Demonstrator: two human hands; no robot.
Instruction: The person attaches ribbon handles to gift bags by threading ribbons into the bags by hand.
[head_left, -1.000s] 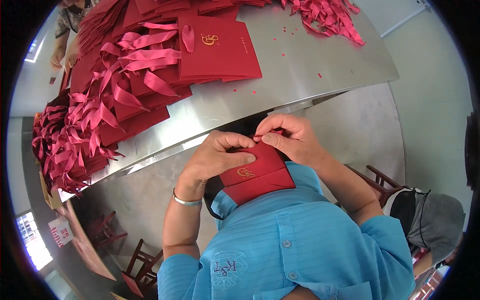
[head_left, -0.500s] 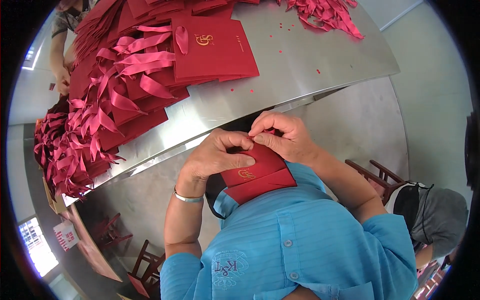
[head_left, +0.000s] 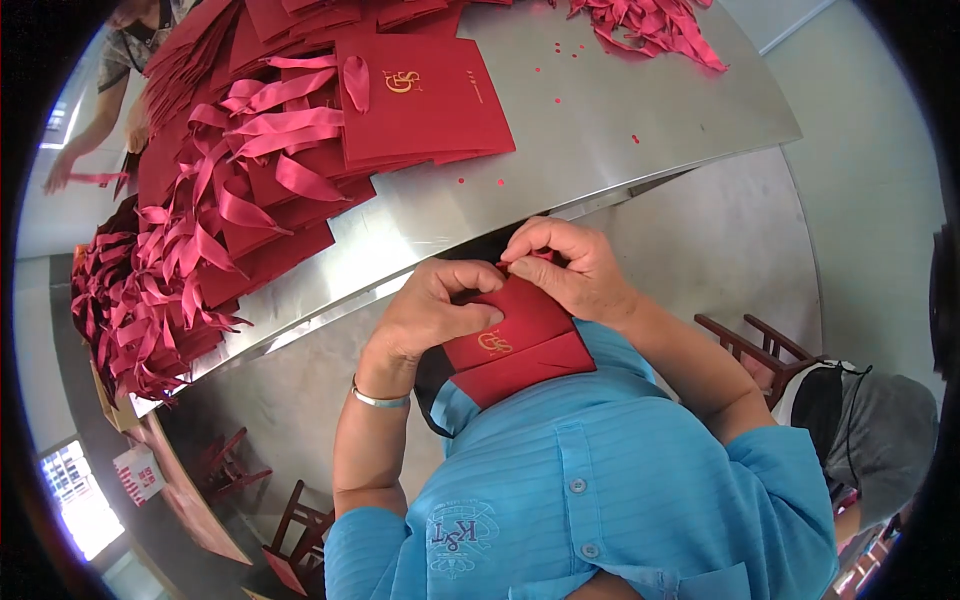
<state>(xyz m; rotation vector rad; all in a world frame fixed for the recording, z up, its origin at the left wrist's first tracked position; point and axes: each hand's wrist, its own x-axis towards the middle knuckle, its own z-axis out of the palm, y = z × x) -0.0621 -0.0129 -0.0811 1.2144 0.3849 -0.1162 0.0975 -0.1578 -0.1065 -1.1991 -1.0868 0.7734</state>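
A small red paper gift bag (head_left: 520,350) with gold print rests against my lap, its bottom end toward my blue shirt. My left hand (head_left: 435,312) grips the bag's left side, thumb on the face and fingers curled at the top. At the bag's top edge, my right hand (head_left: 572,268) pinches with thumb and forefinger. A bit of red ribbon (head_left: 543,256) shows among its fingers; most of it is hidden behind them. The fingertips of both hands come close together there.
Before me on the metal table (head_left: 600,130) lie a large heap of red gift bags (head_left: 430,110) with pink ribbon handles and a pile of loose ribbons (head_left: 660,35). A co-worker's hand (head_left: 62,172) is at far left. Wooden stools (head_left: 755,345) and another person (head_left: 880,440) are nearby.
At far left the co-worker's hand has swung outward, drawing a pink ribbon away from the heap. My left hand has eased slightly along the bag, while my right keeps its pinch.
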